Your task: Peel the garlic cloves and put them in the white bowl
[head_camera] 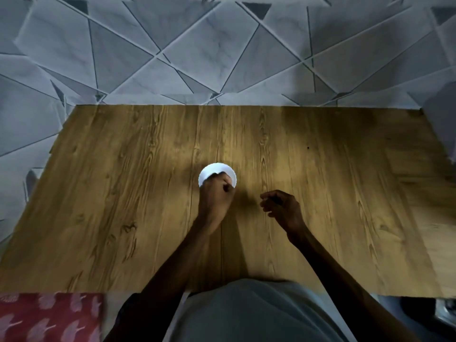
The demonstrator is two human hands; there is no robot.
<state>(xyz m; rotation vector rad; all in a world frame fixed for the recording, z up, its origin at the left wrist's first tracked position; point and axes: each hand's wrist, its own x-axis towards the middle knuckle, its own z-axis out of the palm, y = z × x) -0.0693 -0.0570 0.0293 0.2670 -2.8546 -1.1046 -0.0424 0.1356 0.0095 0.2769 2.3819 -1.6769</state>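
A small white bowl point(214, 170) stands near the middle of the wooden table point(123, 193). My left hand point(217, 193) reaches over the bowl's near rim with its fingers curled, covering the lower half of the bowl. What it holds, if anything, is hidden. My right hand point(281, 206) hovers to the right of the bowl, fingers loosely curled and apart, with nothing visible in it. No garlic cloves can be made out; the bowl's inside is overexposed.
The table's far edge meets a grey tiled floor point(172, 45) with a triangle pattern. A red patterned cloth point(49, 317) lies at the near left, below the table edge. A pale object point(441, 124) sits at the table's right end.
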